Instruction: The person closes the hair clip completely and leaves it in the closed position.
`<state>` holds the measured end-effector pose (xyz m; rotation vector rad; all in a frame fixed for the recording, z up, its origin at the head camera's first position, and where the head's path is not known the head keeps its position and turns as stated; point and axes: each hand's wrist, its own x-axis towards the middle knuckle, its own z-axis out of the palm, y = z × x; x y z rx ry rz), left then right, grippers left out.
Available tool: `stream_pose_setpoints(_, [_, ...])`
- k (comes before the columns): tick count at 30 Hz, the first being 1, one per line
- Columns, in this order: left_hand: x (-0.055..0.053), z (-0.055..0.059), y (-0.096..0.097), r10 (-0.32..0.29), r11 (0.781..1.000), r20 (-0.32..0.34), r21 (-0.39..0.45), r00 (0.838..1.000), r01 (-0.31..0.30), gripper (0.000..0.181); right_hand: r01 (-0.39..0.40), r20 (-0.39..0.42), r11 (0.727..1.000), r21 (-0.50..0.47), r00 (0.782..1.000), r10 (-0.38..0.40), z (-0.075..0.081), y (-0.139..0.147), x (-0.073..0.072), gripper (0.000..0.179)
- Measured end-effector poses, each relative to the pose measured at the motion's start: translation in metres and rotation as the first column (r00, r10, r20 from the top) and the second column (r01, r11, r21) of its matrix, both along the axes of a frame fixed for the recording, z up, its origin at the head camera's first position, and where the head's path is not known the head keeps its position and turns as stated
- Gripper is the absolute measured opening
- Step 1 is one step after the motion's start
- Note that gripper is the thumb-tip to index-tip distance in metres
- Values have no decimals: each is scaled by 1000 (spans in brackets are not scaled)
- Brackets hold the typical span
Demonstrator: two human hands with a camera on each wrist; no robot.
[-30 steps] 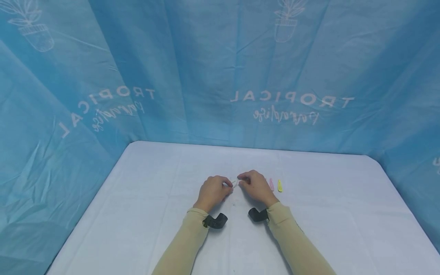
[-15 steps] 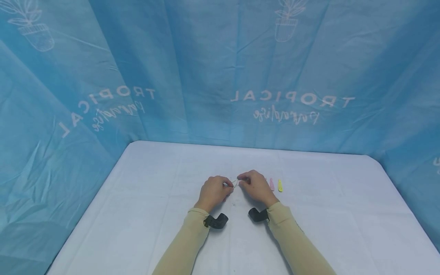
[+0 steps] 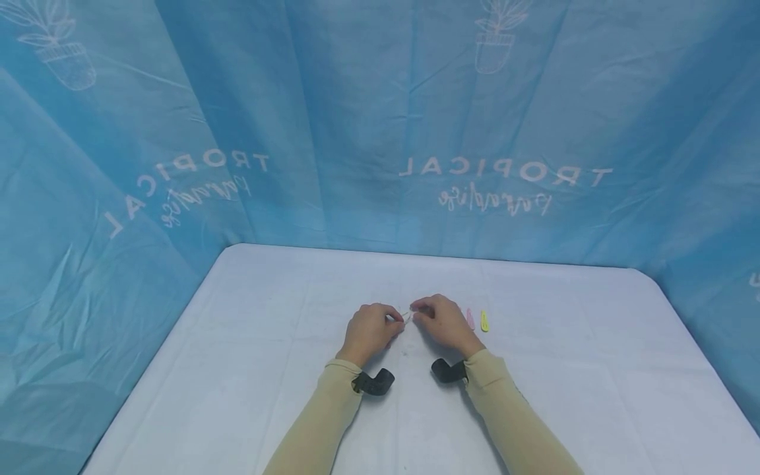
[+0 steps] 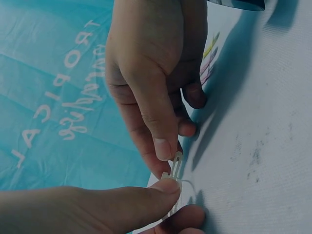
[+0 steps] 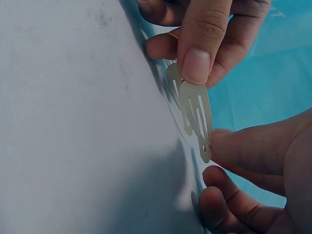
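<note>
My left hand (image 3: 369,333) pinches two pale, cream snap hair clips (image 5: 200,112) by their wide ends, between thumb and fingers. The clips overlap, narrow ends splayed apart, close over the white cloth. Facing it, my right hand (image 3: 444,323) has its thumb tip right at the narrow end of the front clip in the right wrist view. Its thumb and index finger are bent but apart. A pink hair clip (image 3: 470,319) and a yellow hair clip (image 3: 484,321) lie on the cloth to the right of my right hand.
White cloth (image 3: 285,382) covers the table, with small grey marks near the hands. Blue curtains (image 3: 356,132) with white lettering hang behind and at both sides. Black wrist-worn cameras (image 3: 374,382) jut inward from the beige sleeves (image 3: 320,422).
Both hands stay almost where they were, with only tiny shifts. The pale clips between them have turned slightly. The pink and yellow clips have not moved.
</note>
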<state>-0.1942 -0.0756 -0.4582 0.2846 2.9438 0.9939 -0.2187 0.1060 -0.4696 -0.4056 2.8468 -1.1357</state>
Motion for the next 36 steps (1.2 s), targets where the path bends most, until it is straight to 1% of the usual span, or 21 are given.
stream_pose_setpoints(7, [1, 3, -2, 2, 1000, -29, 0, 1000, -2, 11, -7, 5, 1000, 8, 1000, 7, 0, 2, 1, 23])
stream_pose_setpoints(11, [1, 3, -3, 6, 1000, -40, -1, 999, -6, 11, -15, -3, 1000, -5, 1000, 15, -1, 4, 1, 23])
stream_pose_setpoints(16, [0, 3, -3, 2, 1000, -29, -5, 1000, -2, 12, -51, -41, 998, -36, 998, 50, 0, 4, 2, 25])
stream_pose_setpoints(19, [-1, 4, -3, -3, 1000, -40, -6, 999, 2, 11, -52, -58, 998, -32, 997, 50, 0, 4, 2, 26])
stream_pose_setpoints(23, [-1, 7, -6, 11, 1000, -46, 8, 999, -10, 9, -42, -40, 999, -20, 998, 41, 1, 3, 3, 24])
stream_pose_setpoints(25, [-2, 8, -8, 13, 1000, -28, 12, 1000, -13, 9, -41, -24, 999, -15, 999, 40, 3, 2, 4, 24])
stream_pose_setpoints(29, [-4, 8, -10, -6, 1000, 11, 19, 1000, 6, 8, -30, 7, 1000, 10, 1000, 30, 5, 2, 7, 24])
stream_pose_setpoints(36, [-3, 8, -12, -14, 1000, 63, 12, 998, 14, 6, -17, 64, 999, 37, 998, 15, 9, 2, 12, 26])
